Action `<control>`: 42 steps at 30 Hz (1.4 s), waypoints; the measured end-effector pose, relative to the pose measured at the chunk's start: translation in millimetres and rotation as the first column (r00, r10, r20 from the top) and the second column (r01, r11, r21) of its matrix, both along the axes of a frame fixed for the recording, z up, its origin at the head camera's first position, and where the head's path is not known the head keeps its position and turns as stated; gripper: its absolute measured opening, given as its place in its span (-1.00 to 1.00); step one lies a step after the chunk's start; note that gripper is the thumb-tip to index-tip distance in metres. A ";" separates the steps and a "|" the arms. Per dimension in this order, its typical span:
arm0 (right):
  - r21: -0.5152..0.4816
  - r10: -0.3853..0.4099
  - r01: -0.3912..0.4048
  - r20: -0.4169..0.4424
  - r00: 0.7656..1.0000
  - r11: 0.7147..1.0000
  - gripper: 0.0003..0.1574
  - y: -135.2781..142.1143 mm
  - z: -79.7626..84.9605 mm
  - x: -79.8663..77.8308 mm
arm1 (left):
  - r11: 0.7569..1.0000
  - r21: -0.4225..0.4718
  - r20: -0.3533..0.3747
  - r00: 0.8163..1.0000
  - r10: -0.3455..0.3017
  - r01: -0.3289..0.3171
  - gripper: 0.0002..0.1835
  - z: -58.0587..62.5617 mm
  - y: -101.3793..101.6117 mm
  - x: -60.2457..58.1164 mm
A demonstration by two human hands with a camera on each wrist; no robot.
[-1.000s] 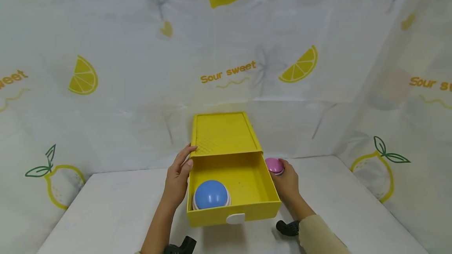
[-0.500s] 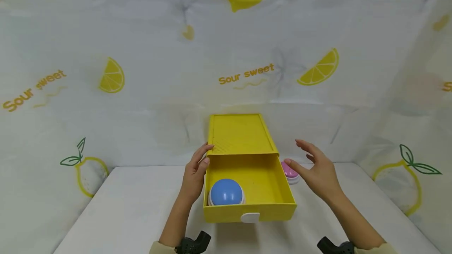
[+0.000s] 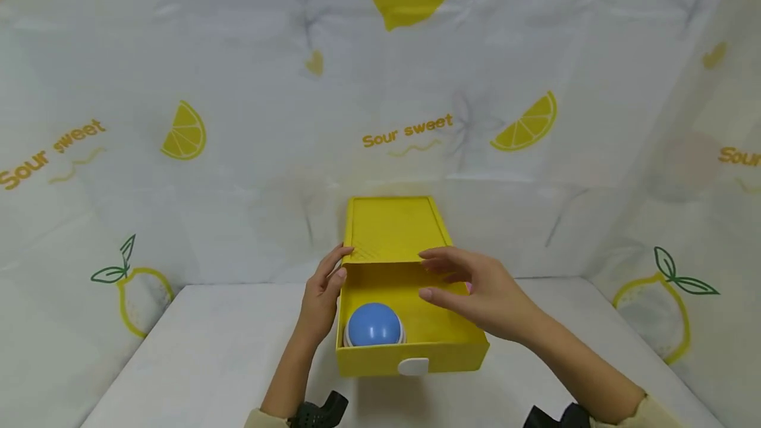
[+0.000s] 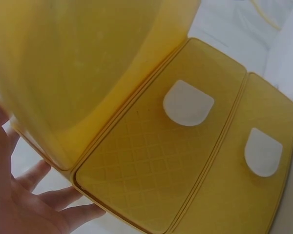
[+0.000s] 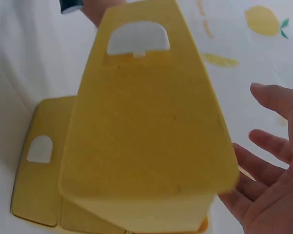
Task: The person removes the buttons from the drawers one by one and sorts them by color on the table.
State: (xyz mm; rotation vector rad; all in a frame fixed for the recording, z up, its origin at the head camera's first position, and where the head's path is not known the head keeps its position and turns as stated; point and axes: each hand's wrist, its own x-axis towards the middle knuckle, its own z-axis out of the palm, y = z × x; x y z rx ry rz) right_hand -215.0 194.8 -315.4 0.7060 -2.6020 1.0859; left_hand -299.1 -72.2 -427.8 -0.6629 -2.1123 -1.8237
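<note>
A small yellow drawer cabinet [image 3: 389, 230] stands at the back of the table with its top drawer [image 3: 413, 358] pulled out. A blue dome [image 3: 373, 324] on a white base sits in that drawer's front left corner. My left hand [image 3: 321, 299] rests its fingers along the cabinet's left side, fingertips at the top edge; the left wrist view shows these fingers [image 4: 63, 200] beside the drawer fronts. My right hand [image 3: 484, 292] hovers over the drawer's right side, fingers loosely bent with nothing between them. Behind it peeks a sliver of a pink dome [image 3: 468, 287], mostly hidden.
Two lower drawers [image 4: 151, 161] of the cabinet are closed, each with a white tab handle. A lemon-printed sheet [image 3: 267, 150] hangs behind the white table [image 3: 238, 335] and along its sides. Black devices [image 3: 321, 411] are strapped to both wrists.
My right hand let go of the pink dome beside the cabinet, lifted away to the right, then moved left over the open drawer. The left hand stays at the cabinet's side.
</note>
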 end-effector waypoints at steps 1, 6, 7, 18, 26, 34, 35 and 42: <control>0.003 0.027 -0.027 0.030 0.999 1.000 -0.42 -4.8 0.5 -1.0 | 1.000 0.002 -0.003 1.000 -0.003 0.003 -0.59 0.6 0.3 -0.5; 0.037 0.130 -0.136 0.135 0.982 0.990 -0.40 -23.8 -4.0 -8.7 | 1.000 0.005 -0.002 1.000 -0.006 0.006 -0.59 2.7 1.6 -3.0; 0.053 0.139 -0.149 0.153 0.978 0.987 -0.40 -27.1 -5.5 -10.1 | 1.000 0.003 0.001 1.000 -0.005 0.005 -0.58 2.7 1.6 -3.0; 0.132 0.193 -0.244 0.310 0.931 0.961 -0.42 -50.0 -14.8 -29.8 | 1.000 0.002 0.042 0.999 0.002 -0.002 -0.59 2.8 -0.1 -0.5; 0.167 0.218 -0.290 0.351 0.911 0.942 -0.50 -52.0 -16.1 -33.6 | 1.000 0.008 0.036 0.999 0.003 -0.003 -0.59 3.8 0.0 -0.6; 0.124 0.234 -0.281 0.302 0.924 0.952 -0.56 -49.1 -12.0 -30.4 | 1.000 0.006 0.040 0.999 0.005 -0.006 -0.59 3.9 2.0 -1.2; 0.110 0.239 -0.284 0.308 0.921 0.952 -0.56 -49.1 -11.5 -30.1 | 1.000 0.004 0.037 0.999 0.006 -0.007 -0.59 4.0 1.8 -0.8; 0.056 0.246 -0.279 0.332 0.911 0.959 -0.45 -49.5 -11.0 -31.4 | 1.000 0.011 0.033 0.999 0.004 -0.005 -0.59 3.5 0.6 -0.1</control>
